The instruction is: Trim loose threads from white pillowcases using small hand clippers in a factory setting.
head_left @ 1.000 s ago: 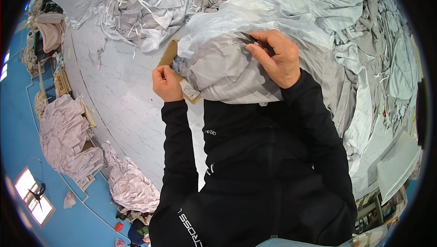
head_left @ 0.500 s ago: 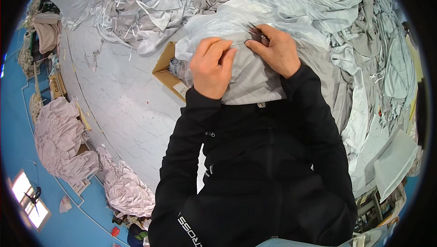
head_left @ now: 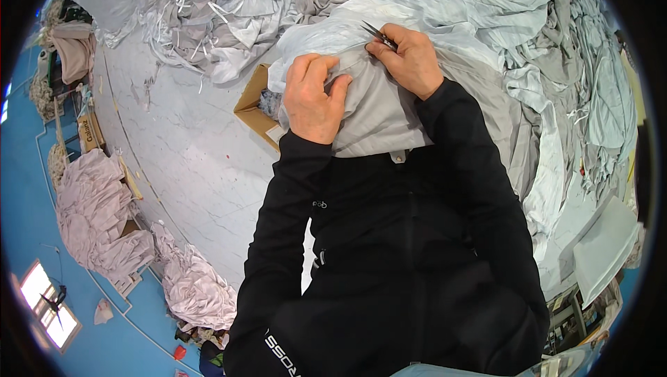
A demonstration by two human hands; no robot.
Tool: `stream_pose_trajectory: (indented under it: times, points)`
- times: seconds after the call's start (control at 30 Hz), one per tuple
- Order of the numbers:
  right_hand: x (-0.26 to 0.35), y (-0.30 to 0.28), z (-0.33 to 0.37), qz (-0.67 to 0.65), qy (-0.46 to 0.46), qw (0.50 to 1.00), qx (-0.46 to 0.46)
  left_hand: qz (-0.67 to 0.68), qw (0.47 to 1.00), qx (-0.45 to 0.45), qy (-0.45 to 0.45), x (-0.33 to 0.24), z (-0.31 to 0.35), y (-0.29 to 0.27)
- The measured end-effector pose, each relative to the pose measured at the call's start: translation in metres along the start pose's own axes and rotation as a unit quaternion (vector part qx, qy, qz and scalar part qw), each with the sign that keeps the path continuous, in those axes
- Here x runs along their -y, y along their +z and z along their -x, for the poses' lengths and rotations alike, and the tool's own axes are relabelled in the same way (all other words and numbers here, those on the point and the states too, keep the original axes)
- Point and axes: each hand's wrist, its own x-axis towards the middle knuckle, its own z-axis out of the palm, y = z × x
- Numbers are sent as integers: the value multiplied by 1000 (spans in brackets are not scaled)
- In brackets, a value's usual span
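Cardboard box (head_left: 251, 104) sits on the tabletop (head_left: 180, 134) just left of the left grip (head_left: 313, 99), near side partly hidden by that hand; greyish-blue fluff inside, hard to make out. Left grip was at the box a second ago, now over the grey cloth (head_left: 382, 109); thumb and forefinger curled with a narrow gap, can't tell if fabric is pinched. Cloth lies between and below both grips, bunched, no clear long axis; its left part is covered by the left hand. Dark snips (head_left: 382, 36) are up and right of the left grip, held in the right grip (head_left: 411, 61), fingers closed round them. Blades point up-left, axis diagonal; handle end buried in the palm. Vs half a second ago, right grip is higher, blades easier to see.
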Motion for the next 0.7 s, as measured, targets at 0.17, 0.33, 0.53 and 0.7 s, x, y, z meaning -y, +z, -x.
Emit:
stream_pose_trajectory:
  times: [0.17, 0.33, 0.53, 0.7]
  points:
    - [-1, 2, -1, -26, -7, 1000, -4, -74, 996, -9, 57, -9, -2, 0]
    - [0, 1, -1, -29, -6, 1000, -3, -106, 990, -59, 72, -9, -3, 4]
    - [-2, 0, 1, -29, -10, 999, -7, -112, 991, -63, 21, 0, -7, 9]
    - [0, -4, 2, -26, 18, 999, 10, -30, 996, -84, -32, 8, 1, 1]
